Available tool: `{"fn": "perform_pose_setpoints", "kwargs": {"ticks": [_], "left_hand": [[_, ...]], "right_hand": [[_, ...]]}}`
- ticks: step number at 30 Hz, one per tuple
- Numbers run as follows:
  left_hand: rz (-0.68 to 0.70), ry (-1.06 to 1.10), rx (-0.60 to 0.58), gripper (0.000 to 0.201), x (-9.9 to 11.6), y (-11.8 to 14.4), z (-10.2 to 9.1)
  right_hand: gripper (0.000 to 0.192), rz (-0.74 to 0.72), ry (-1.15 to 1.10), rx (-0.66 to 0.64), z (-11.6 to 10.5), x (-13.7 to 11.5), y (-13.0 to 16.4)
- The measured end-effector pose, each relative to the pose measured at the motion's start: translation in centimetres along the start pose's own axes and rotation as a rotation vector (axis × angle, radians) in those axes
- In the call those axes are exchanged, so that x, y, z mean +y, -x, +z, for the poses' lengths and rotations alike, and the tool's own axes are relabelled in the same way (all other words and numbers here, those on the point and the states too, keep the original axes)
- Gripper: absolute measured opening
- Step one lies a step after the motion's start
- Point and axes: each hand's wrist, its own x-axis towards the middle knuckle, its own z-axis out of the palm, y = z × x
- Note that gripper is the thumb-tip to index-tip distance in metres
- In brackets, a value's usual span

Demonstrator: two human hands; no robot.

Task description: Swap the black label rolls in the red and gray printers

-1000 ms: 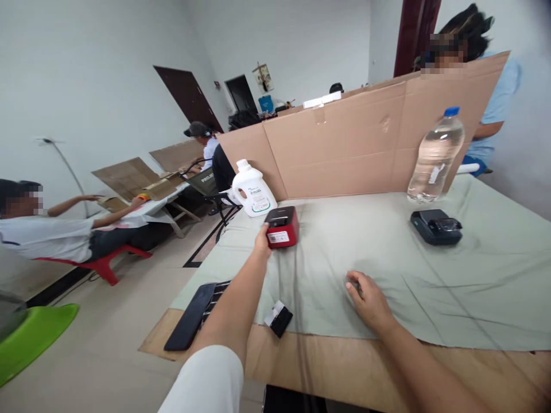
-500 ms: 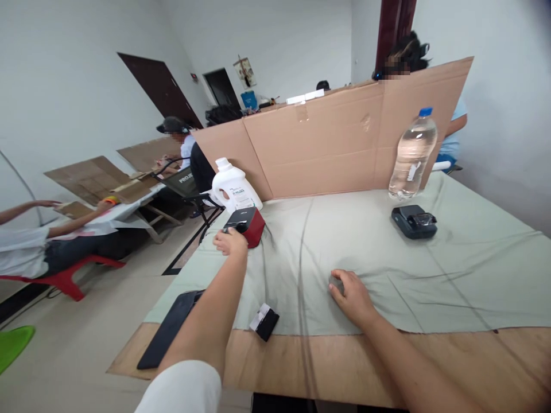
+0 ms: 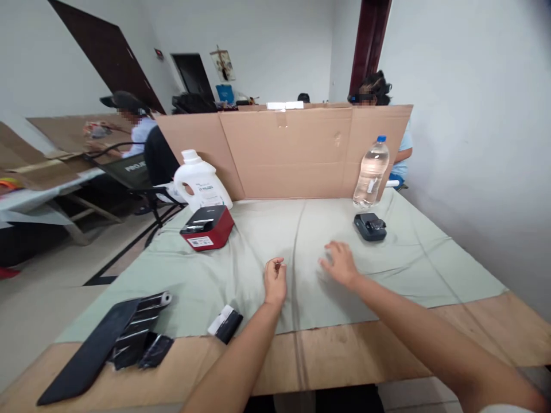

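My left hand hovers over the middle of the cloth, fingers curled in with the thumb. Something small may sit in it, but I cannot make it out. To its right, my right hand is open and holds nothing, its fingers spread and slightly bent. A red and black box-shaped device with a white label on its front stands to the left. Farther right lies a small dark device with a shiny black piece on top. A small black and white block rests near the cloth's front edge.
A white jug and a clear water bottle stand before a cardboard screen. On the left lie a dark flat slab and a roll of black plastic. Other people sit beyond the screen and at the left.
My left hand has left the red and black device and come right, to the middle. My right hand has lifted slightly and spread its fingers. The view has turned left and levelled.
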Motion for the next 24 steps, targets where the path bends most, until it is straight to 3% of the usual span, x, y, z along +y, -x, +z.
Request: {"fn": "perform_pose_setpoints", "kwargs": {"ticks": [2, 6, 8, 11, 16, 18, 21, 24], "left_hand": [[0.015, -0.047, -0.022, 0.015, 0.4, -0.3, -0.1], [0.087, -0.116, -0.111, 0.013, 1.3, -0.2, 0.2], [0.11, -0.132, -0.132, 0.011, 1.5, -0.1, 0.3], [0.152, -0.112, -0.138, 0.012, 1.5, 0.0, 0.4], [0.178, -0.023, -0.177, 0.01, 2.0, 0.4, 0.6], [0.097, 0.077, -0.254, 0.022, 2.4, 0.7, 0.6], [-0.117, 0.431, -0.449, 0.058, 3.0, 1.2, 0.5], [-0.345, 0.789, -0.553, 0.087, 3.5, 1.4, 0.2]], "right_hand": [[0.038, 0.146, 0.214, 0.14, -3.4, 3.9, -3.4], [0.061, 0.499, 0.406, 0.243, -8.6, 11.1, -7.5], [0.07, 0.659, 0.337, 0.233, -9.3, 13.1, -7.5], [0.074, 0.705, 0.258, 0.249, -8.7, 13.7, -6.6], [0.069, 0.719, 0.129, 0.332, -6.2, 9.3, -6.1], [0.067, 0.555, 0.028, 0.314, -4.5, 6.1, -5.6], [0.062, 0.209, -0.021, 0.337, -1.2, 0.2, -3.5], [0.065, 0.043, 0.059, 0.291, 1.7, -5.1, -0.4]]}}
